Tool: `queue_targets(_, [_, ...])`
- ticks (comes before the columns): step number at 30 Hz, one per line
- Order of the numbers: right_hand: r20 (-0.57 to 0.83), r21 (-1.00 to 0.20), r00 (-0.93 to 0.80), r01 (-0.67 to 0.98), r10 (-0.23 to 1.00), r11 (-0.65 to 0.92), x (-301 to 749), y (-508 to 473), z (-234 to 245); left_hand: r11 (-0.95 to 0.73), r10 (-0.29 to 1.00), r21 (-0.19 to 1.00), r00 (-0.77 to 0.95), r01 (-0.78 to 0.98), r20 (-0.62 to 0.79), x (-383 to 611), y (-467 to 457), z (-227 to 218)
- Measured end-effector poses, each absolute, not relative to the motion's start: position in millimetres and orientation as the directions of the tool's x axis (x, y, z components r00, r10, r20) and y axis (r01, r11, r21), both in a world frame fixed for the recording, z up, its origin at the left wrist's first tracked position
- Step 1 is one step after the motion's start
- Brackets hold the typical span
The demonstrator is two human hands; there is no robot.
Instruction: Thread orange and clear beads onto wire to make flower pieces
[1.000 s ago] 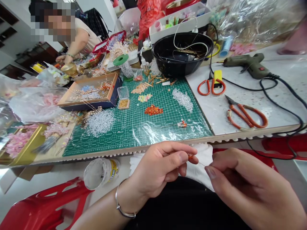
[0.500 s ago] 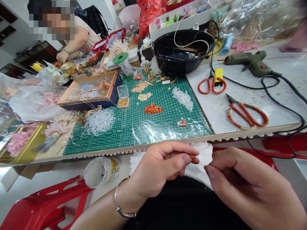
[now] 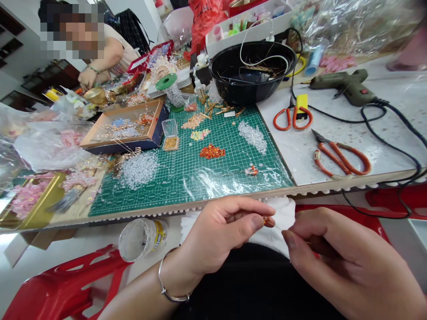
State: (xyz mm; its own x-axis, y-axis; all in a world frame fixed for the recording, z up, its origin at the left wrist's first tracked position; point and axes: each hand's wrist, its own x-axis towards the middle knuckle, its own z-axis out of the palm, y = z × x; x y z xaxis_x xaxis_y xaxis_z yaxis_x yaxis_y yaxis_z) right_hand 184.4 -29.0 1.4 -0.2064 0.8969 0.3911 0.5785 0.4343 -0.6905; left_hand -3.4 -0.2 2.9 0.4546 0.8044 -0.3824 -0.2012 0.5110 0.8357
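My left hand (image 3: 227, 233) is closed in a pinch on a small amber-orange bead (image 3: 267, 221), mostly covered by the fingertips. A thin wire (image 3: 278, 228) runs from the bead to my right hand (image 3: 336, 253), whose thumb and forefinger are pressed together on it. Both hands are in front of the table edge, above my lap. On the green cutting mat (image 3: 180, 171) beyond them lie a pile of orange beads (image 3: 212, 151), a small orange-and-clear beaded piece (image 3: 251, 170) and a heap of clear beads (image 3: 138, 170).
Right of the mat are orange-handled pliers (image 3: 343, 155), a second orange-handled tool (image 3: 293, 118) and a glue gun (image 3: 347, 85) with its cord. A black bowl (image 3: 233, 91) and a shallow box (image 3: 126, 146) stand behind. A co-worker (image 3: 111, 53) sits at the far left. Red stools (image 3: 60, 284) are below.
My right thumb and forefinger have shifted slightly left, closer to my left hand. The left hand keeps its pinch. The view has shifted a little.
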Motion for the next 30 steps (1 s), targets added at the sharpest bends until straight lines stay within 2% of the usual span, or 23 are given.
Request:
queue_targets(13, [0.391, -0.696, -0.197, 0.576, 0.899, 0.429, 185, -30, 2, 0.477, 0.811, 0.871, 0.44, -0.119, -0.385, -4, 0, 2])
queue_targets(18, [0.393, -0.686, -0.255, 0.558, 0.883, 0.467, 186, -28, 0, 0.322, 0.843, 0.945, 0.436, 0.06, -0.315, -4, -1, 6])
queue_targets(22, [0.287, -0.784, -0.285, 0.478, 0.914, 0.395, 187, -27, -8, 0.25, 0.858, 0.955, 0.421, 0.156, -0.294, -6, 0, 10])
queue_targets(24, [0.188, -0.853, -0.264, 0.434, 0.946, 0.291, 186, -26, -13, 0.131, 0.874, 0.959, 0.428, 0.251, -0.232, -6, 3, 13])
queue_targets(26, [0.109, -0.896, -0.249, 0.394, 0.962, 0.204, 186, -25, -17, -0.061, 0.867, 0.923, 0.479, 0.38, -0.14, -7, 8, 18])
queue_targets(28, [0.077, -0.915, -0.249, 0.366, 0.966, 0.168, 187, -24, -19, -0.229, 0.823, 0.864, 0.563, 0.449, -0.075, -8, 15, 23])
queue_targets(30, [0.083, -0.922, -0.244, 0.35, 0.966, 0.167, 190, -23, -21, -0.331, 0.755, 0.836, 0.655, 0.437, -0.043, -10, 27, 28])
